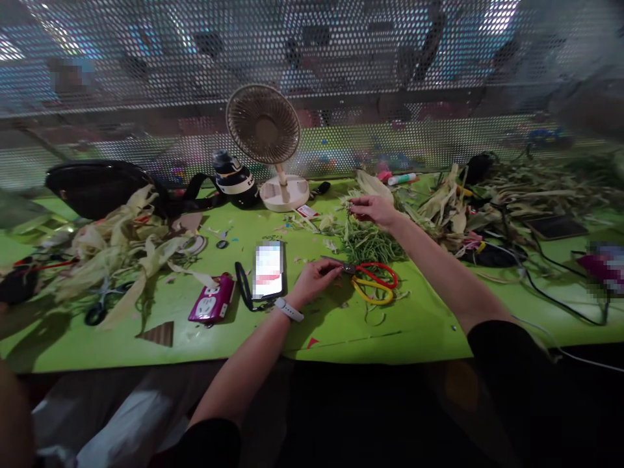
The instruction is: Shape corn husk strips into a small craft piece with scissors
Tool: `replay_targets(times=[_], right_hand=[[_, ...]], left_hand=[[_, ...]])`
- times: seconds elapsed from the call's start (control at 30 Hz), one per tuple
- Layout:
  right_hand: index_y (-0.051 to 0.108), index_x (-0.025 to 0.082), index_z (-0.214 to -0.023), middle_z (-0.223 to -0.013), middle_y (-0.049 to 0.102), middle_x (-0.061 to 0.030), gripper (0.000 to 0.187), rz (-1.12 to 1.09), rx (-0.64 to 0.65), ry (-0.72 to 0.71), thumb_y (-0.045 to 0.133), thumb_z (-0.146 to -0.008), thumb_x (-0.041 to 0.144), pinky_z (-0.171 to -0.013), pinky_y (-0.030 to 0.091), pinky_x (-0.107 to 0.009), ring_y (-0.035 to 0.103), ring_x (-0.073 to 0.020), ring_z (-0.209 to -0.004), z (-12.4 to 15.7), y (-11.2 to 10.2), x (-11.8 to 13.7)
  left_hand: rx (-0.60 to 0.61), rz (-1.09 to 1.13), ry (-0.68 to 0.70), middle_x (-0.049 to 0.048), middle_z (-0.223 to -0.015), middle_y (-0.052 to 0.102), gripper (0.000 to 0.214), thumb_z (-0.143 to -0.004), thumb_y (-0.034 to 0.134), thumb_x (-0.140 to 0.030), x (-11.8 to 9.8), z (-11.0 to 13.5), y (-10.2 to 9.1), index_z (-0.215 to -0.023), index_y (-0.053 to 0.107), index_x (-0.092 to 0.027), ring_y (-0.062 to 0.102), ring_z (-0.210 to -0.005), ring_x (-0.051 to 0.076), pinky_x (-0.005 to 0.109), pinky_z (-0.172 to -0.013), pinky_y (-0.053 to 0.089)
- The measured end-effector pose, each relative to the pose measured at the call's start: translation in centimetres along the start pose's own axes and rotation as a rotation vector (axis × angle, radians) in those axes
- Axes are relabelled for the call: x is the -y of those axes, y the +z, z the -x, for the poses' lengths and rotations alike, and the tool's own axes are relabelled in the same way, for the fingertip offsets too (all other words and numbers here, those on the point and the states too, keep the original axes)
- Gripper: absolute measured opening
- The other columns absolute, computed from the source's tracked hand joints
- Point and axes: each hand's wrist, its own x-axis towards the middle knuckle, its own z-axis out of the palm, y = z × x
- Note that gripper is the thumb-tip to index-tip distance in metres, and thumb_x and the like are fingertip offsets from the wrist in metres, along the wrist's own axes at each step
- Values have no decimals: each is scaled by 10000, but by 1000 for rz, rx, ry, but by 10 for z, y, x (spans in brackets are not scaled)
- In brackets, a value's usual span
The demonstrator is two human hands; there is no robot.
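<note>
My left hand (318, 281), with a pale band on the wrist, has its fingers closed by the blades of red-and-yellow-handled scissors (374, 276) on the green table (302, 351). What those fingers pinch is too small to name. Over a heap of thin green strands (373, 246), my right hand (373, 211) is closed in a pinch. A small dark bit shows at its fingertips, its kind unclear. Pale corn husks (373, 185) lie just behind that hand. Left of my left hand is a lit phone (268, 270) with a strap.
A small fan (285, 192) and a dark bottle (236, 182) stand at the back before a perforated metal screen (331, 146). Husks (104, 240), a purple case (212, 299) and more scissors (102, 302) lie at left. Cables (550, 296) and dried leaves (541, 188) cover the right.
</note>
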Motion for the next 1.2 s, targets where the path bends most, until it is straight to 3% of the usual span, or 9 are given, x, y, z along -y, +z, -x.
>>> replay_targets(times=[0.13, 0.23, 0.33, 0.53, 0.7, 0.9, 1.03, 1.2], right_hand=[[648, 179, -870, -741, 665, 14, 45, -65, -92, 3, 681, -845, 195, -660, 486, -235, 584, -68, -611, -32, 4, 12], [617, 183, -850, -743, 672, -8, 153, -6, -175, 69, 651, -886, 327, -641, 485, -252, 595, -84, -608, -46, 7, 9], [597, 177, -746, -689, 672, -34, 234, 67, -205, 131, 664, -860, 370, -519, 433, -243, 581, -103, -531, -39, 5, -8], [649, 173, -703, -654, 697, -7, 116, 147, -160, 67, 745, -723, 236, -419, 335, -199, 523, -80, -446, 1, -11, -36], [671, 169, -702, -568, 643, 30, 31, 222, -207, -19, 701, -694, 164, -453, 384, -206, 506, -79, -435, 12, -42, -37], [668, 156, -739, -627, 650, -8, 52, 403, -466, -168, 665, -705, 196, -579, 488, -290, 557, -121, -495, 7, -101, -35], [712, 134, -834, -759, 709, -65, 157, 693, -546, -175, 582, -757, 178, -719, 511, -333, 645, -186, -684, 12, -122, -33], [722, 128, -1052, -1055, 728, -137, 331, 1232, -349, -114, 625, -799, 318, -866, 484, -374, 652, -286, -995, 24, -113, -37]], left_hand=[[1, -6, -9, 75, -862, 751, 250, -763, 719, -401, 2, 0, -1, -869, 751, -178, 677, -724, 157, 273, -652, 583], [8, -23, 3, 72, -855, 751, 245, -779, 704, -397, 3, 1, -2, -882, 750, -180, 683, -713, 154, 271, -657, 584], [18, -24, 24, 65, -809, 747, 243, -801, 680, -391, 3, 1, -1, -890, 749, -176, 681, -659, 144, 268, -645, 578], [43, -109, 47, 58, -773, 747, 219, -808, 671, -368, -2, 2, 1, -893, 759, -186, 675, -659, 153, 275, -656, 554], [27, -174, 80, 64, -803, 751, 202, -824, 655, -345, -1, 3, 0, -902, 763, -194, 664, -687, 157, 274, -669, 524], [21, -126, 56, 55, -733, 727, 198, -813, 679, -357, 2, 2, -1, -883, 761, -191, 649, -641, 156, 272, -636, 511], [23, -168, 56, 57, -785, 737, 221, -828, 662, -372, 4, 2, -2, -896, 751, -182, 665, -685, 158, 272, -673, 525], [31, -291, 83, 53, -790, 736, 247, -847, 624, -367, 5, 1, -4, -926, 728, -156, 664, -691, 150, 265, -671, 533]])
